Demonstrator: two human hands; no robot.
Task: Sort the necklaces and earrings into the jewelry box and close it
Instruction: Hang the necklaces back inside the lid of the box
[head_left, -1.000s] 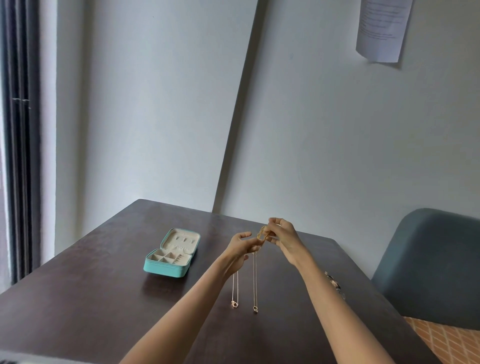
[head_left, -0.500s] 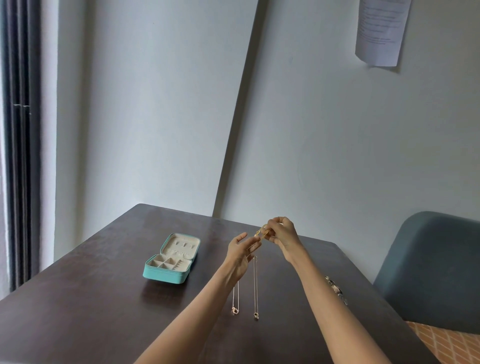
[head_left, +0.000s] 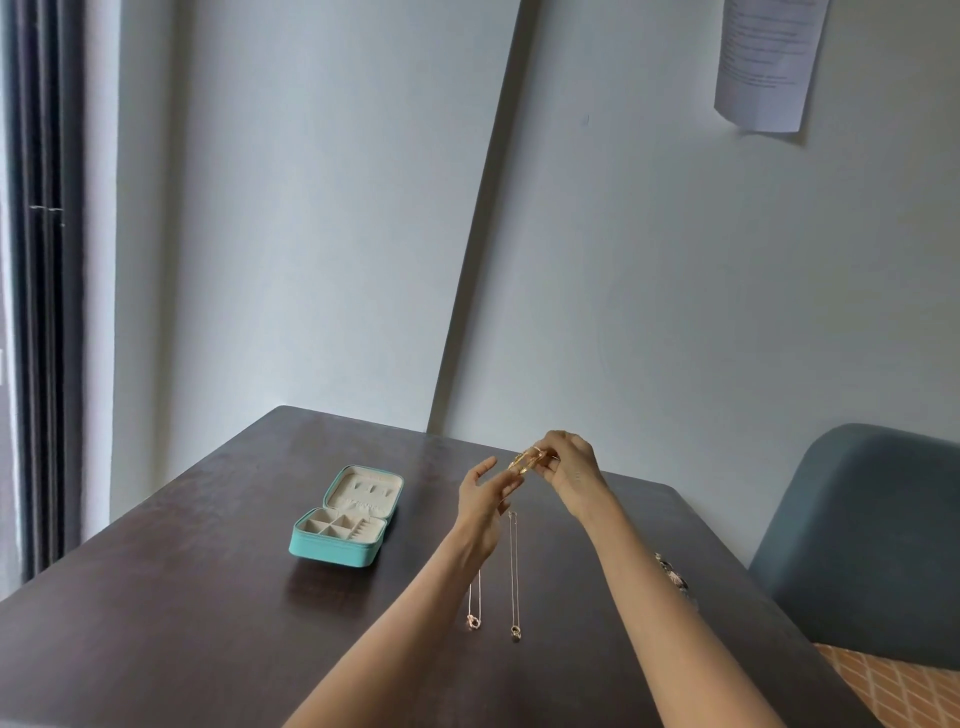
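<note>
Right hand (head_left: 569, 470) raised over the far middle of the dark table (head_left: 156, 623), fingers pinching a gold hoop earring (head_left: 527, 460). Left hand (head_left: 485, 499) just beside it, fingers loose and spread, fingertips near the hoop; can't tell if they touch it. Two necklaces (head_left: 514, 571) lie stretched out side by side on the table under the hands, pendants at the near end. Teal jewelry box (head_left: 345, 519) sits open to the left, lid flat back. More small jewelry (head_left: 672, 574) near the right edge, too blurred to identify.
</note>
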